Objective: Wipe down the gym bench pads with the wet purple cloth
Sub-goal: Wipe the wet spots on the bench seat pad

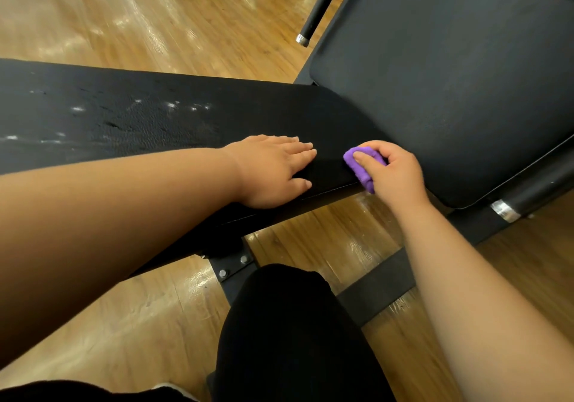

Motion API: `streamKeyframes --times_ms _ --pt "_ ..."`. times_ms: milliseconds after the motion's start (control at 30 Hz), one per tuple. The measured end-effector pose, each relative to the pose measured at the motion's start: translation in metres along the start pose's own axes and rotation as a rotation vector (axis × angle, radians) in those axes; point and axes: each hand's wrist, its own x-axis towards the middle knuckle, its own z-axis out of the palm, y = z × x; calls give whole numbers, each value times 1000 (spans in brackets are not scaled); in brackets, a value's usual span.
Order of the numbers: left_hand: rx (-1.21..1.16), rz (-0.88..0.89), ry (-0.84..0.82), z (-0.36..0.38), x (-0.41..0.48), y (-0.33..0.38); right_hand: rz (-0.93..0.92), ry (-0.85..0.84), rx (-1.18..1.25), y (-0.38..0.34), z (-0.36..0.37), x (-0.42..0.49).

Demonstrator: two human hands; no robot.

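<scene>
Your right hand (394,171) grips the soft, bunched purple cloth (362,165) at the long pad's (155,116) end, your left hand (273,168) rests flat beside it; being limp and wet, it likely needs a full-palm hold.

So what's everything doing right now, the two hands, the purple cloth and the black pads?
left hand: open, flat on the long pad.
right hand: gripping the purple cloth.
purple cloth: bunched up, pressed on the long pad's end.
long pad: scuffed, with pale marks.
wide pad: smooth and dull.
</scene>
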Motion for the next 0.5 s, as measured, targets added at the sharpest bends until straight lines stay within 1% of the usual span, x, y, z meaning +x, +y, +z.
streamKeyframes --times_ms 67,200,233,300,400,433,500 --pt "7 6 -3 1 2 0 -6 22 22 -3 8 0" --pt "3 8 10 2 3 0 -136 -106 71 -17 23 -19" --pt "4 10 8 2 3 0 -151 -106 59 -15 21 -19" --pt "9 12 -1 1 2 1 -132 -49 12 -7 12 -11" --pt "9 11 -3 0 2 0 -51 50 -25 2 8 1" --pt "7 12 -3 0 2 0 -47 67 -27 2 10 1" --pt "6 10 -5 0 2 1 -68 44 -4 -2 17 -5"
